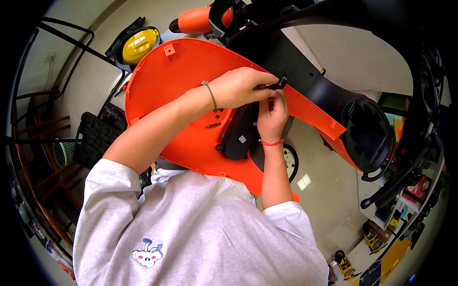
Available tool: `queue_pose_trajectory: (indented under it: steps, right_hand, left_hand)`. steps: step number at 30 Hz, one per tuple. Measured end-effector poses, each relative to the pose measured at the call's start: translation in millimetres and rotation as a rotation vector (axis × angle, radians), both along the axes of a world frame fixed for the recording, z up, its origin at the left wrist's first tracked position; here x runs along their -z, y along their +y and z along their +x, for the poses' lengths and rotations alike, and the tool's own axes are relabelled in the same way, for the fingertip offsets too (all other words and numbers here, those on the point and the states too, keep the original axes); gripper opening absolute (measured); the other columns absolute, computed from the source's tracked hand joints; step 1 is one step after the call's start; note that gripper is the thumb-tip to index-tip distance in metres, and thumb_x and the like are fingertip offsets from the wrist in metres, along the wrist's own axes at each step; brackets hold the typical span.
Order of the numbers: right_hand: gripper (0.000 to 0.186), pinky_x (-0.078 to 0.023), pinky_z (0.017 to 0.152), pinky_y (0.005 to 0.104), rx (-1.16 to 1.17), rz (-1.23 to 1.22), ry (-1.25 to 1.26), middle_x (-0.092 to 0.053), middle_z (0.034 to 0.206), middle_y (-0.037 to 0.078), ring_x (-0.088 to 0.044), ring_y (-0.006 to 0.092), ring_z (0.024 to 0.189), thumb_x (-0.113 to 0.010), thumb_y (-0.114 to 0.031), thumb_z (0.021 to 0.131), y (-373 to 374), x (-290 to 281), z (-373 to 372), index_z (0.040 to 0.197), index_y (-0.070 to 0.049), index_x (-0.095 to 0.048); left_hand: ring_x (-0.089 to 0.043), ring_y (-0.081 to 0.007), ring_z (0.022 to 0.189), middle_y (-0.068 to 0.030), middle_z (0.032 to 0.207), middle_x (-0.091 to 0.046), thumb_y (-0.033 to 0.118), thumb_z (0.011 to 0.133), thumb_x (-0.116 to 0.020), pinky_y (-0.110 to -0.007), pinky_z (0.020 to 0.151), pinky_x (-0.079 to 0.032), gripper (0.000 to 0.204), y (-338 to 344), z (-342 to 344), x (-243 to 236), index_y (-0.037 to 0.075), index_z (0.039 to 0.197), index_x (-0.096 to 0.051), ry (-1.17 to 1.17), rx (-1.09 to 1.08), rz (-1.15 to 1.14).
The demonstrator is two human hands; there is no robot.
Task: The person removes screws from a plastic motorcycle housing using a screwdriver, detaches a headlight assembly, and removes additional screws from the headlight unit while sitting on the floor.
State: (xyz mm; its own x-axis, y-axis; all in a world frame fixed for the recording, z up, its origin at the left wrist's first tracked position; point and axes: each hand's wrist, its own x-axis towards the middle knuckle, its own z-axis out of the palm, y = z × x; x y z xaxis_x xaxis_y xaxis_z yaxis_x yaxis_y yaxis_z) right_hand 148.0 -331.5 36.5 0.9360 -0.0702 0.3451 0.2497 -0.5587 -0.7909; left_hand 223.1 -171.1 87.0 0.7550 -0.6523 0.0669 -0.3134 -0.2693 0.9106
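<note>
A large curved orange plastic shell point(176, 71), with small tabs along its rim, spreads out in front of me. My left hand point(242, 87) reaches across it from the left, fingers closed around a small black piece point(280, 83) near the shell's right edge. Just below, my right hand point(273, 117) is closed in a pinch, its fingertips close to the left ones. What the right fingers hold is hidden. Under my hands, a long black housing point(238, 136) sits on the shell's inner face. Beside it are small dark holes and a slot.
Black plastic bodywork with a round-ended section point(367, 126) curves along the right. A yellow helmet point(140, 45) lies at the upper left, near an orange cylindrical part point(193, 20) farther right. An open black tool case point(98, 138) and a wooden chair point(40, 157) stand at left.
</note>
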Motion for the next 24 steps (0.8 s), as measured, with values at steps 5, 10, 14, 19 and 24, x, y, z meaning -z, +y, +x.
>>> queue_pose_trajectory:
  steps: [5,10,14,19,24]
  right_hand:
    - [0.013,-0.048,0.065,0.0299,0.039,0.088,-0.011,-0.06,0.091,0.009,-0.06,0.0203,0.075,-0.068,-0.005,0.088,12.3,-3.3,0.9,0.098,-0.001,-0.061]
    - [0.018,-0.051,0.073,0.0301,-0.049,0.093,-0.15,-0.064,0.098,0.009,-0.065,0.0229,0.082,-0.072,-0.007,0.086,5.2,11.6,4.2,0.099,0.0,-0.061]
    - [0.019,-0.051,0.073,0.0296,-0.015,0.205,0.102,-0.063,0.101,0.009,-0.065,0.0205,0.084,-0.072,-0.006,0.085,5.2,4.7,1.4,0.1,0.0,-0.061]
    - [0.021,-0.048,0.069,0.0281,0.03,0.288,0.047,-0.061,0.101,0.006,-0.06,0.0147,0.082,-0.074,-0.006,0.084,2.6,15.9,1.7,0.101,0.0,-0.061]
    - [0.02,-0.047,0.067,0.0276,0.004,0.132,-0.011,-0.06,0.097,0.005,-0.058,0.0152,0.078,-0.074,-0.005,0.084,7.6,2.9,3.0,0.099,-0.001,-0.061]
  left_hand:
    - [-0.054,-0.0228,0.062,-0.01,0.069,-0.058,0.023,0.085,-0.071,-0.034,0.06,-0.044,0.024,-0.7,-3.0,0.6,0.001,0.09,-0.063,-0.127,-0.054,0.007]
    - [-0.064,-0.024,0.077,-0.0114,0.083,-0.066,0.02,0.085,-0.07,-0.035,0.07,-0.05,0.024,-7.9,-4.8,-7.0,0.001,0.1,-0.067,0.082,-0.013,-0.004]
    - [-0.067,-0.0293,0.088,-0.0145,0.094,-0.07,0.023,0.086,-0.069,-0.036,0.081,-0.052,0.032,3.4,-0.7,5.2,0.003,0.111,-0.068,0.045,0.088,-0.145]
    - [-0.062,-0.0291,0.073,-0.0107,0.077,-0.064,0.025,0.084,-0.071,-0.038,0.066,-0.048,0.028,-1.8,-3.5,-11.0,0.002,0.098,-0.062,-0.015,-0.09,0.139]
    - [-0.045,-0.022,0.061,-0.0056,0.065,-0.044,0.022,0.081,-0.074,-0.035,0.056,-0.039,0.028,-1.6,-3.3,-0.7,0.003,0.095,-0.058,0.023,-0.142,0.033]
